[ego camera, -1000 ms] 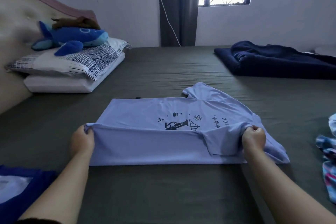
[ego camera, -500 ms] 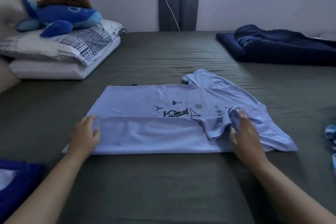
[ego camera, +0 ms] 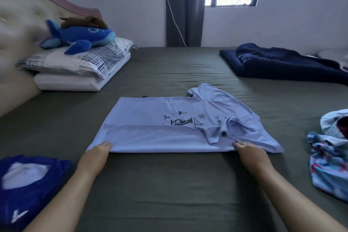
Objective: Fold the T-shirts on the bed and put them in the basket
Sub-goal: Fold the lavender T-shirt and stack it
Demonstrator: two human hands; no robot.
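A light blue T-shirt (ego camera: 150,118) with a black science print lies flat on the dark green bed sheet (ego camera: 169,184). Its near long side is folded over, and one sleeve lies folded on top at the right. My left hand (ego camera: 95,156) touches the shirt's near left corner with its fingertips. At the near folded edge further right, my right hand (ego camera: 249,153) rests its fingers just below the folded sleeve. Neither hand grips the cloth. No basket is in view.
A dark blue shirt (ego camera: 24,184) lies at the near left, and patterned light blue garments (ego camera: 329,156) are piled at the right edge. Pillows (ego camera: 79,69) with a blue whale toy (ego camera: 81,37) lie at the far left, and a navy blanket (ego camera: 282,64) at the far right.
Both hands let go of the folded-over side, smoothed it flat, then drew back to the shirt's near edge. The near side now lies flat on the shirt.
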